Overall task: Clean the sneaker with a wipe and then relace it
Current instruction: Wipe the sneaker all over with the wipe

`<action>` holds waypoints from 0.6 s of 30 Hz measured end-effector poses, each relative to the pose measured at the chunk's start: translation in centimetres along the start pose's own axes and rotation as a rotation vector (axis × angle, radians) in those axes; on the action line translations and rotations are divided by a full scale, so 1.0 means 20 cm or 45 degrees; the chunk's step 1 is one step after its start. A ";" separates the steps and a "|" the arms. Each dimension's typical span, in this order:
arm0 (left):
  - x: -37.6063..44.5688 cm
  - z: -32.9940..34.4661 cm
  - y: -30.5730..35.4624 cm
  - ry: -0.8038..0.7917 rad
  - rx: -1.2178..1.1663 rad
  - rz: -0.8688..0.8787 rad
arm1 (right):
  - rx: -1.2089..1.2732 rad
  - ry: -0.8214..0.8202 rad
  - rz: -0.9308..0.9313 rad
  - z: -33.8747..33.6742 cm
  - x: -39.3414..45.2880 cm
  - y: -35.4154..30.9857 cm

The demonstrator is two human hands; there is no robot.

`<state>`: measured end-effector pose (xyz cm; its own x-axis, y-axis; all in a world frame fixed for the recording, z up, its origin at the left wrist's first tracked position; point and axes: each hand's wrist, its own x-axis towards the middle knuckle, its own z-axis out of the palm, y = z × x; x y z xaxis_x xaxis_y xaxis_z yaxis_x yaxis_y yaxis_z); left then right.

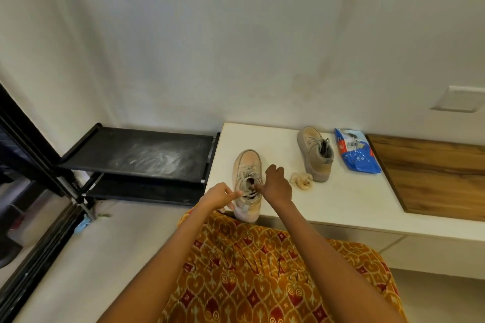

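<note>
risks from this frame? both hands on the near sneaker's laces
1. The near sneaker sits at the white table's front edge, heel at or past it; a hard lace pull toward the person could tip it off.
2. The left hand and right hand both work the laces, nothing braces the shoe, so it may slide.
3. The crumpled wipe lies close to the right hand and could get swept aside.

on the table, wipe between two sneakers, packet far right.
</note>
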<state>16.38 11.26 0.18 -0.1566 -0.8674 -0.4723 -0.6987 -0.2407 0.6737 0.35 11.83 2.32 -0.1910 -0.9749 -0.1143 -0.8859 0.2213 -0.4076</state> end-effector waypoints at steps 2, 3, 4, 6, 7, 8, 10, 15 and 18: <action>-0.02 -0.01 0.01 0.010 -0.139 0.011 | 0.126 -0.085 0.035 0.01 0.01 0.02; -0.02 -0.01 0.02 0.076 -0.202 0.026 | 0.198 -0.082 0.034 0.01 0.02 0.03; -0.01 -0.02 0.02 0.175 -0.245 0.049 | 0.268 -0.063 0.031 0.01 0.02 0.03; 0.00 -0.02 0.04 0.349 -0.267 0.128 | 0.388 -0.006 0.008 0.00 0.01 0.00; 0.00 -0.02 0.05 0.392 -0.237 0.186 | 0.410 0.018 -0.023 -0.01 0.01 -0.02; 0.00 -0.01 0.07 0.403 -0.174 0.254 | 0.403 0.018 -0.061 -0.01 0.00 -0.04; 0.01 0.01 0.09 0.375 0.048 0.391 | 0.318 -0.023 -0.164 -0.02 -0.01 -0.07; 0.00 0.07 0.09 0.445 0.449 0.505 | -0.157 0.104 -0.316 0.01 -0.05 -0.02; -0.01 0.09 0.09 0.544 0.485 0.514 | -0.294 0.197 -0.400 0.02 -0.07 0.02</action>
<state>13.98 11.79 0.48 -0.2218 -0.9709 0.0905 -0.8520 0.2381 0.4662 0.39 13.36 1.99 0.0579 -0.9902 0.1273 -0.9794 -0.0810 -0.1848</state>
